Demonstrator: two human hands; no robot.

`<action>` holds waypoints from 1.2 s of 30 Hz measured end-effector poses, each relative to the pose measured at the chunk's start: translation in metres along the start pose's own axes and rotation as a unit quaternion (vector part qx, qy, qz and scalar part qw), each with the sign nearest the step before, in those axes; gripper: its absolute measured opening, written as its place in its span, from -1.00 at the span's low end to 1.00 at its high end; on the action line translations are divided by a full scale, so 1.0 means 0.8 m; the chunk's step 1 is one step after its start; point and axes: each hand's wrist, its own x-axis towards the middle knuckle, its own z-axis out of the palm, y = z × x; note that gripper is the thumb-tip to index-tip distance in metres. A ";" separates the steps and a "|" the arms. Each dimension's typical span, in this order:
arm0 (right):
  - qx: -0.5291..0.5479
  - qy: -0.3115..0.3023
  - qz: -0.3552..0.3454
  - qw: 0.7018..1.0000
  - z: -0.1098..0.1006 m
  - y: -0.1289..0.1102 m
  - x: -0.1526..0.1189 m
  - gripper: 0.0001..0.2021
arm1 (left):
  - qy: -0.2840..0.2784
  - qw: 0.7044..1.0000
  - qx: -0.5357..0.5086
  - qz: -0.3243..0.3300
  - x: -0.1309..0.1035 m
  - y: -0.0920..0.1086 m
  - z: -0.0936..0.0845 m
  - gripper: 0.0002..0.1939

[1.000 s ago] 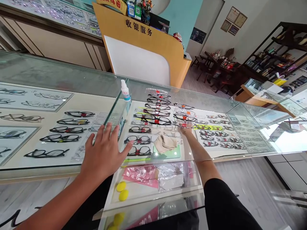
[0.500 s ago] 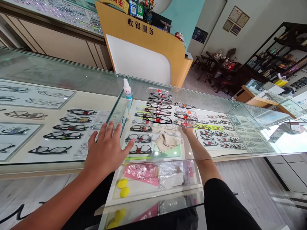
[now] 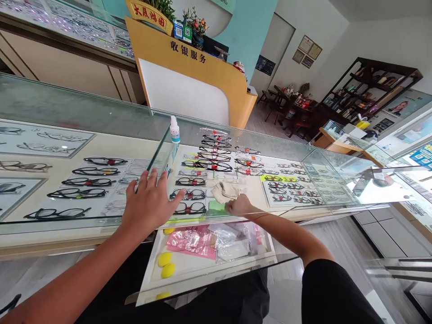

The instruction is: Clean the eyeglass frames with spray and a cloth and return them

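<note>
My left hand (image 3: 148,198) lies with fingers spread on the glass top of the display counter, left of the middle, holding nothing. My right hand (image 3: 240,205) is at the front of the counter, fingers curled in beside a crumpled beige cloth (image 3: 223,192) and a flat green piece (image 3: 217,207). What its fingertips grip, if anything, is hidden. Between the hands are several dark-framed glasses with red tags, among them a front pair (image 3: 190,208). A longer row of glasses (image 3: 215,165) runs back from there.
A white spray bottle (image 3: 174,130) stands on the counter. Below the front edge, a pulled-out drawer (image 3: 145,283) holds pink packets (image 3: 192,240), clear bags (image 3: 232,247) and yellow round pieces (image 3: 164,259). Beyond stands a wooden cashier desk (image 3: 232,81).
My right hand has come back from the far row of glasses to the beige cloth, its fingers now curled. My left hand stays on the glass. The view has shifted slightly to the right.
</note>
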 end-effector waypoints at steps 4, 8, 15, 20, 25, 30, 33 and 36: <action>0.044 -0.093 -0.086 0.991 -0.015 -0.050 -0.058 -0.47 | 0.011 1.000 -0.013 0.005 0.002 -0.002 0.005 -0.04; 0.168 -0.153 -0.175 0.958 -0.072 -0.089 -0.123 -0.41 | 0.015 1.000 -0.022 0.000 0.002 -0.002 0.008 -0.06; 0.265 0.181 -0.107 0.941 -0.223 -0.017 -0.116 -0.41 | -0.025 1.000 -0.008 -0.015 0.001 0.005 -0.003 0.02; 0.161 0.251 0.168 0.940 -0.250 0.096 -0.019 -0.46 | -0.065 0.997 0.007 -0.033 0.002 0.013 -0.014 0.05; 0.107 0.216 0.228 0.943 -0.225 0.157 0.047 -0.54 | -0.056 0.997 -0.004 -0.043 0.001 0.015 -0.016 -0.01; 0.051 0.177 0.244 0.952 -0.203 0.181 0.086 -0.73 | -0.045 0.998 0.011 -0.038 -0.001 0.016 -0.016 -0.01; 0.032 0.155 0.251 0.955 -0.198 0.188 0.105 -0.68 | -0.040 0.999 0.015 -0.034 -0.002 0.015 -0.016 -0.01; 0.019 0.133 0.257 0.957 -0.197 0.188 0.119 -0.70 | -0.043 0.998 0.018 -0.036 -0.002 0.014 -0.013 -0.01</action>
